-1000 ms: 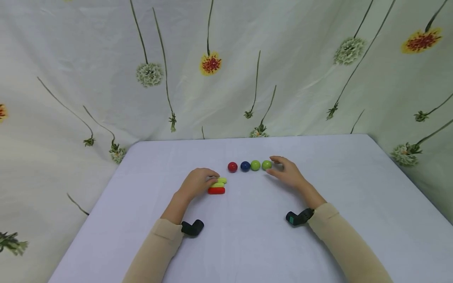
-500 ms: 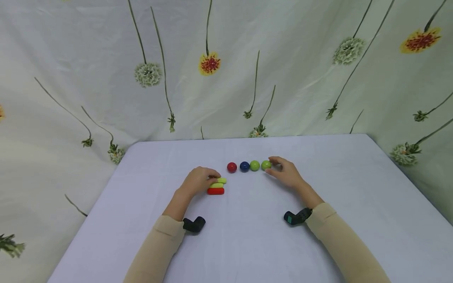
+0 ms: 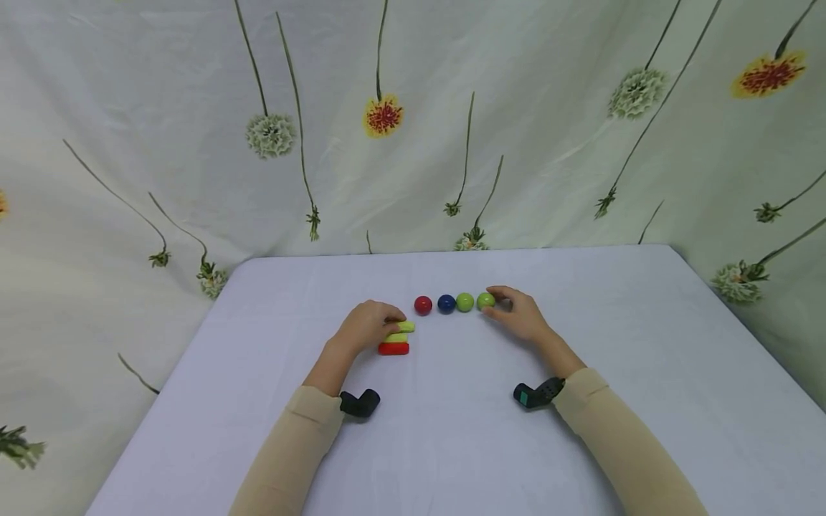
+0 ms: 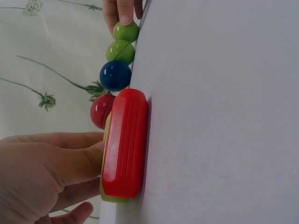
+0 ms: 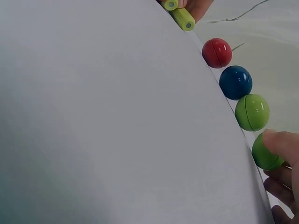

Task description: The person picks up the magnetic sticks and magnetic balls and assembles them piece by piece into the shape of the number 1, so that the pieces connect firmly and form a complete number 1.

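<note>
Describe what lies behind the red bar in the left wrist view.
Behind the red bar, slivers of yellow-green bar and part of the red ball show. The rest of both is covered. The left hand is there too, some fingertips hidden.

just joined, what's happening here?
A person's left hand pinches the farther yellow-green bar; the nearer yellow-green bar and red bar lie in front of it on the table. Their right hand holds the rightmost green ball, at the end of a row with the other green ball, blue ball and red ball.
</note>
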{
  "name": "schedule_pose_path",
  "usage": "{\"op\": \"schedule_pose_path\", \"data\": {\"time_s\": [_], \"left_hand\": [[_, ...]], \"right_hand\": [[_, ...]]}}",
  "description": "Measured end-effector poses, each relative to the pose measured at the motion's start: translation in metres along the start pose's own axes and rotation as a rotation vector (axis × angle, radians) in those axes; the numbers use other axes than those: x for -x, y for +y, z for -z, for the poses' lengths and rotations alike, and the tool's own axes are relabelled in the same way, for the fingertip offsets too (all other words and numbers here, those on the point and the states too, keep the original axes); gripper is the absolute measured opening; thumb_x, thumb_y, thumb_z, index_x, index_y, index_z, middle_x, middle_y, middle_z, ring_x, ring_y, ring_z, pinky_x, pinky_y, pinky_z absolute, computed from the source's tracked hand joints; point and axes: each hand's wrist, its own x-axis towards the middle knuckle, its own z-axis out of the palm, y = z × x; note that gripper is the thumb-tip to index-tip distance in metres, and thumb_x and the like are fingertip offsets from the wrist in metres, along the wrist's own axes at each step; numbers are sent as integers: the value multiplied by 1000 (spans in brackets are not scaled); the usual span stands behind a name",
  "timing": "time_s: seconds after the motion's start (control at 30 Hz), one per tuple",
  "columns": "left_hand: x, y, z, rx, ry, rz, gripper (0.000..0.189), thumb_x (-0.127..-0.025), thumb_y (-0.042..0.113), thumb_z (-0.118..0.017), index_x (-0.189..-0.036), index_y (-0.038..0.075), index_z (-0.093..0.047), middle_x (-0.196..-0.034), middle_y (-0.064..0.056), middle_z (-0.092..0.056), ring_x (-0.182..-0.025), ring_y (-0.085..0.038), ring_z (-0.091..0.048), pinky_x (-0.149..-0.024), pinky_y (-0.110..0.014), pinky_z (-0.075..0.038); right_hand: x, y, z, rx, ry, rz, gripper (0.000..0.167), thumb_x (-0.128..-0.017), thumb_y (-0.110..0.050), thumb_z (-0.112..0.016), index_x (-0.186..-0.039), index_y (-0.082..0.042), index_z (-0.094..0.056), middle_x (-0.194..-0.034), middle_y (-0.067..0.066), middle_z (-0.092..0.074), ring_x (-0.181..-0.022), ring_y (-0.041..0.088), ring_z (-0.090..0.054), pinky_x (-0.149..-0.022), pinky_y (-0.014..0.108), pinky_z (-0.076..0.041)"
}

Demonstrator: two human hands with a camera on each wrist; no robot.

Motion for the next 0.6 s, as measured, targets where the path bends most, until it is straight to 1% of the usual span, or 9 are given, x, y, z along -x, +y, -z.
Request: {"op": "schedule_pose_path", "data": {"time_s": [0.17,0.23,0.37,0.47,0.53,0.6], "left_hand": [[-1,3,1,-19,-5,5,23,-91,10,-69,-114,8,-72,-106,-7,-69,-93,-22,-59,-88,-37,-51],[-4,2,0,-35,-6,5,23,-91,10,-68,-114,7,-72,-107,-8,-69,-92,-22,-60,-88,-37,-51],[-8,0,-4,-77,-12,25,25,-92,9,-68,-117,6,-71,-106,-8,-67,-91,-22,-58,-87,-36,-51],[-8,0,-6,-114,5,26,26,-92,8,-66,-118,5,-69,-104,-9,-65,-88,-22,-56,-84,-35,-51],[-7,0,-6,-128,35,14,26,-92,7,-66,-118,4,-69,-102,-10,-64,-86,-22,-56,-83,-35,-51],[-6,1,-6,-123,78,10,26,-92,7,-65,-118,3,-68,-102,-11,-64,-86,-23,-56,-82,-36,-51]], "right_hand": [[-1,3,-2,14,20,-4,47,-92,-23,-70,-129,2,-58,-127,20,-60,-121,36,-53,-101,50,-40],[-1,4,-3,10,33,-9,45,-92,-23,-70,-128,1,-59,-125,20,-61,-120,36,-53,-100,51,-40],[-1,6,-4,-1,49,-10,44,-91,-22,-70,-127,1,-59,-122,20,-62,-119,36,-54,-100,51,-40],[-1,7,-4,-15,51,-10,44,-91,-22,-71,-127,1,-60,-122,20,-62,-119,35,-53,-100,51,-40],[-1,7,-5,-20,52,-11,44,-91,-22,-71,-127,1,-60,-122,19,-62,-119,35,-53,-100,50,-40],[-2,7,-5,-23,54,-15,44,-90,-22,-72,-126,1,-60,-122,19,-63,-119,35,-54,-100,50,-40]]}}
